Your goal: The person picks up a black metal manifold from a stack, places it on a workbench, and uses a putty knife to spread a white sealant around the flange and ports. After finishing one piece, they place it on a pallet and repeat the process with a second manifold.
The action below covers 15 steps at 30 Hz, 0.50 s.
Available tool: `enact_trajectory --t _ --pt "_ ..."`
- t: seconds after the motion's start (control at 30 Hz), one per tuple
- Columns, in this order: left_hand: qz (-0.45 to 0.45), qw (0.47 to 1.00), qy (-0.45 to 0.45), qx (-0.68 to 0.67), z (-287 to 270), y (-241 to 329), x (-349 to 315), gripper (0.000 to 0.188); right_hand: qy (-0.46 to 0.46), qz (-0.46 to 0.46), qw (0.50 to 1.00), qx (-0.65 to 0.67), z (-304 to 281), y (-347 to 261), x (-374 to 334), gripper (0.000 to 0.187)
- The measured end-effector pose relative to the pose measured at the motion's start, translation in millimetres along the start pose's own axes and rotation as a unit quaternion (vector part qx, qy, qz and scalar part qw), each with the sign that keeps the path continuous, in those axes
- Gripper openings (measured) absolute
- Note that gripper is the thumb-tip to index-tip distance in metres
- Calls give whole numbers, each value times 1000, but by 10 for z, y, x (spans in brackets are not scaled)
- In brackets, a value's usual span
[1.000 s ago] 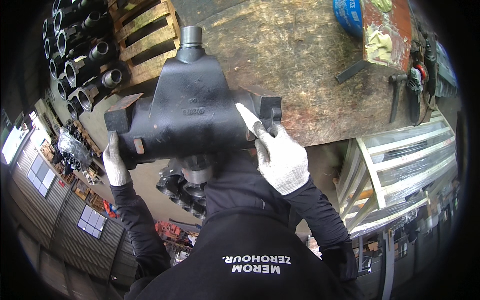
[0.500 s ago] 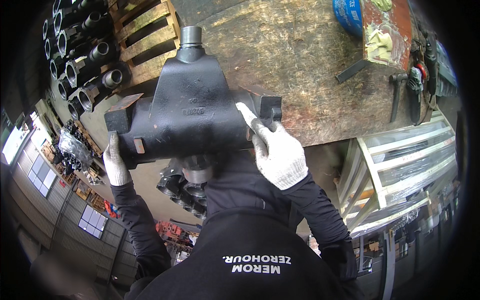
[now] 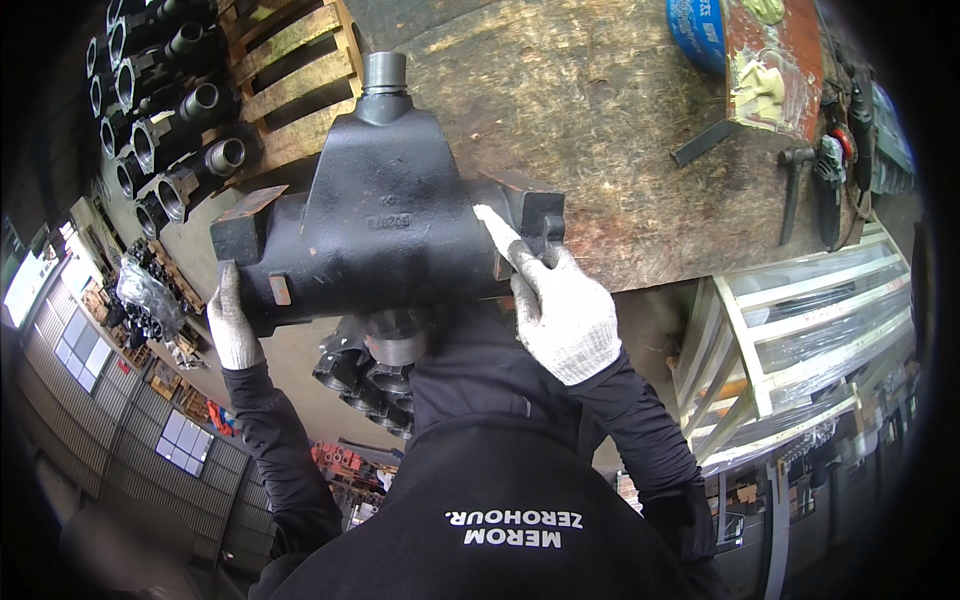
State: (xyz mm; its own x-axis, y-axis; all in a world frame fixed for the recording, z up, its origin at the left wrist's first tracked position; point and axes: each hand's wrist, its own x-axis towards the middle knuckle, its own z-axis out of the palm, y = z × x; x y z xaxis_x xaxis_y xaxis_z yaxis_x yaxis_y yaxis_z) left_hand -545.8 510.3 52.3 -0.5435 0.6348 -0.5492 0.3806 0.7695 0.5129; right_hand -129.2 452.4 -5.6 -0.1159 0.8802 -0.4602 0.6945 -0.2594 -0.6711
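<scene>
A large black cast-metal housing lies crosswise at the near edge of the wooden tabletop, with a bare steel stub at its far side and another at its near side. My left hand, in a white work glove, grips its left end; some of the fingers are hidden by the metal. At the right end is my right hand, also gloved. Its index finger stretches across the top of the casting, while the thumb sits below and the other fingers bend by the end block. The fingertips of both gloves look dirty.
More black castings stand in rows beside a wooden pallet. On the tabletop are a blue tub, a board smeared with yellowish paste, a hammer and a power tool. A plastic-wrapped crate stands right.
My right hand has shifted very slightly toward the right and nearer to me, its index finger still on the casting. The housing and my left hand are almost unchanged.
</scene>
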Motion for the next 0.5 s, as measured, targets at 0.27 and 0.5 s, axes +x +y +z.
enact_trajectory --t 0.27,0.5 --pt "-7 1000 -1 -21 -1 -15 12 48 36 -28 999 -23 137 -1 38 33" --pt "-3 1000 5 -11 -16 -39 26 50 2 -17 1000 -24 -5 -42 -35 39"
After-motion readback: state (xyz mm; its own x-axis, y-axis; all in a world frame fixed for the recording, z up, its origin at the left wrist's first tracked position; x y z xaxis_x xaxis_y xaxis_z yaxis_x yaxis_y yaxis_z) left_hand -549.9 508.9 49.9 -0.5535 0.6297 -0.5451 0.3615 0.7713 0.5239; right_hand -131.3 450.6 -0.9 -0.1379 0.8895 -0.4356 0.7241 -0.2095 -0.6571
